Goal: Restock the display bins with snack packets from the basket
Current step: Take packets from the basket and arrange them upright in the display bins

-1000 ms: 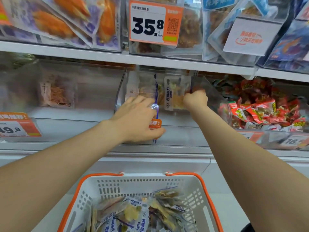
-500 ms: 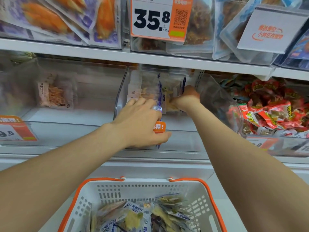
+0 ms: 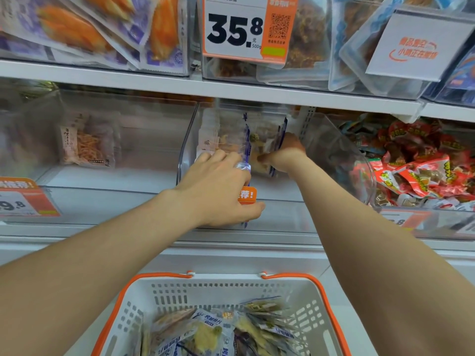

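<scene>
Clear plastic forms the middle bin (image 3: 185, 150) on the lower shelf, and both my hands are at it; my left hand (image 3: 218, 186) lies over the bin's front edge with the fingers reaching inside and the thumb low against the front wall, a clear-and-blue packet (image 3: 245, 150) standing on edge right at its knuckles, though I cannot tell whether the fingers actually grip it; my right hand (image 3: 285, 155) is deeper in the bin, closed around another upright packet (image 3: 270, 140) with blue edges and pale pieces showing through; a few more packets stand behind, towards the bin's left side. An orange tag (image 3: 246, 195) sits on the bin front, partly hidden by my left hand. White with an orange rim, the basket (image 3: 164, 296) is below my arms, near the bottom of the view, and holds a loose heap of snack packets (image 3: 213, 332) in blue, white and yellow. Left of the middle bin, another clear bin (image 3: 115, 119) holds a lone pale bag (image 3: 87, 145); to the right, a bin is piled with red wrappers (image 3: 421, 173). Above, a price card (image 3: 246, 27) reads 35.8.
</scene>
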A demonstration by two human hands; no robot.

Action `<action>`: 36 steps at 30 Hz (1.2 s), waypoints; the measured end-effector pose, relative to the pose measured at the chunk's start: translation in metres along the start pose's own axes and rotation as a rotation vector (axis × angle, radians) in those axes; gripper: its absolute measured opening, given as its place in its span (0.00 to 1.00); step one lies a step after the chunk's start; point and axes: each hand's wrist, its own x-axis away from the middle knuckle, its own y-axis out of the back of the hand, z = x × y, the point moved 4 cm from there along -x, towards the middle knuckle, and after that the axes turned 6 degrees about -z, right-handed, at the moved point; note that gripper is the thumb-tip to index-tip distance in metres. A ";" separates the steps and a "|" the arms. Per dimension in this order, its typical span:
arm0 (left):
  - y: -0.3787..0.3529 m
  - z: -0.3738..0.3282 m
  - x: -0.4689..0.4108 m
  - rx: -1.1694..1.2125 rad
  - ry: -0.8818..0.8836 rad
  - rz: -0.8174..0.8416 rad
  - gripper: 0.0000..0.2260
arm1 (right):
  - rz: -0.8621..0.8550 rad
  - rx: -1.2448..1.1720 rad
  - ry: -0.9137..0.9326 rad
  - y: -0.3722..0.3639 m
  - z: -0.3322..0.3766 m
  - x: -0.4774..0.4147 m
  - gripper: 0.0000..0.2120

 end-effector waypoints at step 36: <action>0.000 -0.001 0.001 -0.018 -0.002 0.008 0.28 | 0.064 -0.096 -0.191 -0.003 -0.006 0.006 0.45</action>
